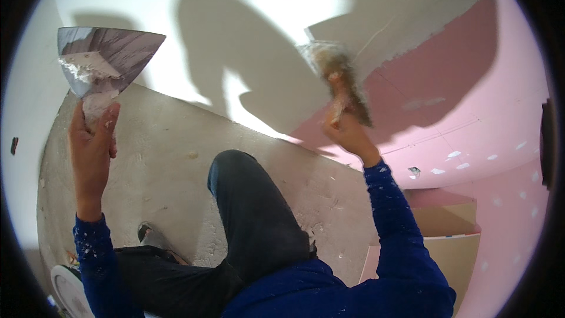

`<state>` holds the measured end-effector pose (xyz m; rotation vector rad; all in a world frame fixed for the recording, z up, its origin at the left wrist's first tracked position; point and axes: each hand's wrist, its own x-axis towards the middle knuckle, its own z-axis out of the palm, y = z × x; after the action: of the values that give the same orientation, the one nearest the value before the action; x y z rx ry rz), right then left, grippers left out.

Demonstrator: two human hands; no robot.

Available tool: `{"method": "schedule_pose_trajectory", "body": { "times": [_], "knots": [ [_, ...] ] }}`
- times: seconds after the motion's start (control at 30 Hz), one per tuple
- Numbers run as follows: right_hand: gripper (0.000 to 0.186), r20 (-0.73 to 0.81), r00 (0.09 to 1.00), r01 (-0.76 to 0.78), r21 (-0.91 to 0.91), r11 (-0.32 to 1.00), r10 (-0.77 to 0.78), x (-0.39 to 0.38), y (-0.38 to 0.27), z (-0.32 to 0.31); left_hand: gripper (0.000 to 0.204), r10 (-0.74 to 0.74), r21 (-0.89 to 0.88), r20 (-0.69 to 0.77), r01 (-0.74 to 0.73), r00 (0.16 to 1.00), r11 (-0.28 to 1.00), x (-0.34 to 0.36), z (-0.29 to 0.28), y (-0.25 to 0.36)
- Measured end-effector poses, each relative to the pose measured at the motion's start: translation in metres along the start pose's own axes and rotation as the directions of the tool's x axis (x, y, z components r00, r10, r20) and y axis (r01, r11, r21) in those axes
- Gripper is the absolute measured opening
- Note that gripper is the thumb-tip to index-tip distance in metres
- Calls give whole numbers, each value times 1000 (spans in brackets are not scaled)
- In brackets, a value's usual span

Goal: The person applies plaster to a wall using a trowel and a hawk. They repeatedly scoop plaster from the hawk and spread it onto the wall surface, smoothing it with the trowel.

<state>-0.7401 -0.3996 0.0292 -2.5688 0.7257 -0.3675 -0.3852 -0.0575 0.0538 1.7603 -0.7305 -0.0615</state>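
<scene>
On the left, my left hand is closed around the plaster-caked handle of a wide putty knife. Its broad, flared blade points up and carries a lump of whitish plaster. My right hand grips a plastering trowel, smeared with plaster and blurred by motion. That trowel is at the wall, around the border between the pale plaster coat and the bare pink board. Whether the whole blade touches the wall cannot be made out.
Grey, dusty concrete floor lies below, with my bent knee over it. A round white bucket lid or rim stands at the lower left. Board pieces lean at the lower right. White filler spots dot the pink wall.
</scene>
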Motion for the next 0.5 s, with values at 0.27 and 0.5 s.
{"method": "schedule_pose_trajectory", "body": {
  "times": [0.27, 0.5],
  "knots": [
    [29, 289, 916, -92, -526, 845, 280, 39, 62, 120, 46, -32, -21, -23, 32, 999, 999, 0, -3, 9],
    [30, 167, 947, -166, -474, 864, 274, 61, 46, 116, 41, -59, 10, -78, 60, 995, 998, -4, -13, 16]
  ]
}}
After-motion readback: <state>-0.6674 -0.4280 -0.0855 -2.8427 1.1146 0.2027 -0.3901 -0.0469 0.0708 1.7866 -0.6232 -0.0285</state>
